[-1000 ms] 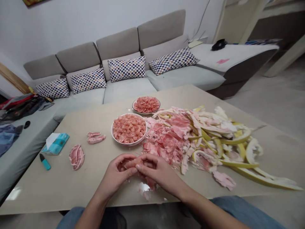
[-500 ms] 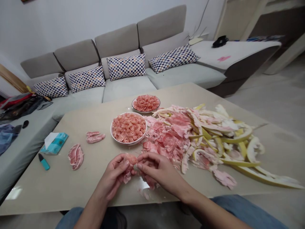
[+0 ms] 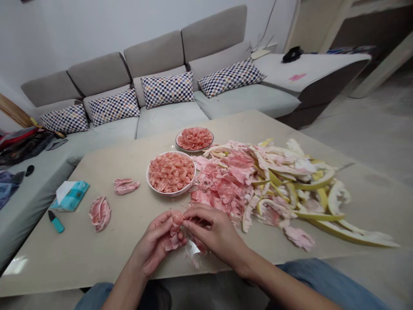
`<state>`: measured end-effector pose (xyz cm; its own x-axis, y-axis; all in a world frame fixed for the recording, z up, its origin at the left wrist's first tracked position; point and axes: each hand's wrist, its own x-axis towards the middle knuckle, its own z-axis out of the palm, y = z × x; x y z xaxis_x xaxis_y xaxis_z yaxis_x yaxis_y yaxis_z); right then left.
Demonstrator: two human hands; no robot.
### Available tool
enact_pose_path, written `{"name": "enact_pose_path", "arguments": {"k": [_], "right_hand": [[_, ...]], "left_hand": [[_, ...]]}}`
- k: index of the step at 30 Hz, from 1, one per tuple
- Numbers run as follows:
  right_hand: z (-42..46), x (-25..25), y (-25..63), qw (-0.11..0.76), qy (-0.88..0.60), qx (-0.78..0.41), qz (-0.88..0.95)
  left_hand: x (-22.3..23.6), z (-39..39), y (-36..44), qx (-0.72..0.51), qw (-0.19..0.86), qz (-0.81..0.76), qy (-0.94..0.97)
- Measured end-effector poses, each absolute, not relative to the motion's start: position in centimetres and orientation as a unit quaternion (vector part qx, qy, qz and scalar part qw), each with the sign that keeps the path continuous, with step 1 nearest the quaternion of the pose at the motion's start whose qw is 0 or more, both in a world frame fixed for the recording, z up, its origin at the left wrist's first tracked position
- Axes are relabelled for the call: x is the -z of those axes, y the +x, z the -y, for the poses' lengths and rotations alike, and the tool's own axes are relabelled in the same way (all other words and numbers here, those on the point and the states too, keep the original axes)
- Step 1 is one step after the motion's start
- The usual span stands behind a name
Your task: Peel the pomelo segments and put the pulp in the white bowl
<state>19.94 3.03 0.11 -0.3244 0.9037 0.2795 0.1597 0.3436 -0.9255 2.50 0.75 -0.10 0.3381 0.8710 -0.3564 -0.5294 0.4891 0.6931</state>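
near the front edge of the table: both hands meet over a pink pomelo segment (image 3: 173, 234), held just above the table (image 3: 97, 254)
segment look: pale pink, glossy, lumpy flesh with thin membrane hanging loose at its lower end
left hand (image 3: 155, 245): fingers curled under and around the segment, cupping it, thumb pressed on its top
right hand (image 3: 214, 234): fingertips pinched close together at the segment's upper right edge, touching the left thumb
hard to make out: the far side of the segment is covered by the fingers; whether the right fingertips grip membrane or flesh cannot be told
cut off: both forearms and the blue-clad knees run out at the bottom
nearby scraps: small pink bits (image 3: 196, 254) lie on the table below the right hand
beyond the hands: 2 bowls of peeled flesh, the near bowl (image 3: 171, 173) and the far bowl (image 3: 194, 139)
right side: a big heap of pink membrane and yellow peel (image 3: 267, 185), near the right hand
left side: 2 unpeeled segments (image 3: 100, 212) (image 3: 125, 186), a tissue pack (image 3: 69, 195), a teal lighter (image 3: 55, 221)
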Motion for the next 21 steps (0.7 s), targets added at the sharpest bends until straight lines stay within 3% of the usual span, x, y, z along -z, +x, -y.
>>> {"name": "enact_pose_path", "arguments": {"k": [13, 21], "right_hand": [[-5.6, -1.2, 20.4, 0.456, -0.412, -0.331, 0.716], [-12.5, -4.2, 17.4, 0.415, -0.373, -0.155, 0.815]], "left_hand": [[0.7, -1.2, 1.3, -0.438, 0.859, -0.255, 0.076], [-0.1, -1.6, 1.0, -0.525, 0.756, -0.333, 0.204]]}}
